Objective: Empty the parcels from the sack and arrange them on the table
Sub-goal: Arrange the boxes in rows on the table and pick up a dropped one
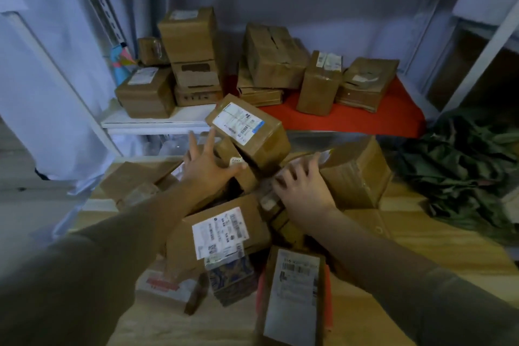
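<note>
A heap of brown cardboard parcels lies on the wooden floor in front of me. A tilted parcel (248,132) with a white label sits on top of the heap. My left hand (206,167) reaches to its lower left with fingers spread, and the thumb touches its bottom edge. My right hand (302,188) lies over a small tape-wrapped parcel (268,198) in the middle of the heap, fingers curled over it. A larger box (355,173) stands just right of that hand. The green sack (460,166) lies crumpled on the floor at the right.
Several parcels stand on the red-covered table (365,118) and on a white shelf (157,121) at the back. Two labelled parcels, one (222,233) and another (295,295), lie nearest me. Metal rack posts rise on both sides.
</note>
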Demonstrator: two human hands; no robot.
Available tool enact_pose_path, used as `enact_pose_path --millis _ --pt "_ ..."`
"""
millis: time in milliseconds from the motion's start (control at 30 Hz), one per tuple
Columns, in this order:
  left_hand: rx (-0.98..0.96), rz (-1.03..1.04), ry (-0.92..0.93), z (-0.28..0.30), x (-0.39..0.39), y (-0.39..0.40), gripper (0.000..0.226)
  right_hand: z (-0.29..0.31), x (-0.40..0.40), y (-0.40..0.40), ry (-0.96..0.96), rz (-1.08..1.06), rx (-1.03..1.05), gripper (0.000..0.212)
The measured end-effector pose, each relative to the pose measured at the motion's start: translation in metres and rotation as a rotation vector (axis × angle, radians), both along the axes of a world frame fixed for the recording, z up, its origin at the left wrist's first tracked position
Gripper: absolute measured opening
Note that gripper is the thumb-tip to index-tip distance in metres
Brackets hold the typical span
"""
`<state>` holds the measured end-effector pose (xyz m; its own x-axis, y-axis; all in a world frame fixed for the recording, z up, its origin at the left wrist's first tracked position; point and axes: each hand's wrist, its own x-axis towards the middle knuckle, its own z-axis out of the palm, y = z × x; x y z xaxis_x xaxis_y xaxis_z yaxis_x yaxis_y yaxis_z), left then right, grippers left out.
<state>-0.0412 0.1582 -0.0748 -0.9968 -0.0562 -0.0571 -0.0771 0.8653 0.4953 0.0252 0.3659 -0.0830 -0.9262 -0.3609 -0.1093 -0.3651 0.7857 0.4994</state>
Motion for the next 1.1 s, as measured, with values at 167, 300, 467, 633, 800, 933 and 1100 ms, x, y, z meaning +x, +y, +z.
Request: enact_pose_path --millis 167,300,467,633,800,933,1100 --pt "0.029 -0.040 -0.011 -0.014 -0.052 0.034 0.111 0.004 -0.019 0.063 0.084 0.040 -0.069 0.078" --pt "-0.045 -0.053 0.035 -0.017 -0.060 0.064 0.098 0.004 -0.037 0.104 0.119 -0.022 -0.139 0.087" --pt "-0.239 -0.267 0.098 -0.007 -0.056 0.102 0.096 0.002 -0.066 0.145 0.102 -0.075 -0.131 0.092" --pt "-0.328 -0.463 0.051 -0.007 -0.045 0.153 0.089 -0.010 -0.080 0.179 0.088 -0.250 -0.140 0.096" --pt "-0.103 -0.757 -0.183 -0.022 -0.030 0.176 0.078 -0.014 -0.075 0.191 -0.012 -0.445 -0.134 0.085" --pt "-0.071 -0.882 0.016 -0.021 -0.025 0.122 0.073 -0.006 -0.054 0.163 -0.042 -0.501 -0.243 0.078" --pt "-0.245 -0.620 0.026 -0.019 -0.010 -0.002 0.105 0.011 -0.005 0.059 -0.132 -0.122 -0.622 0.090"
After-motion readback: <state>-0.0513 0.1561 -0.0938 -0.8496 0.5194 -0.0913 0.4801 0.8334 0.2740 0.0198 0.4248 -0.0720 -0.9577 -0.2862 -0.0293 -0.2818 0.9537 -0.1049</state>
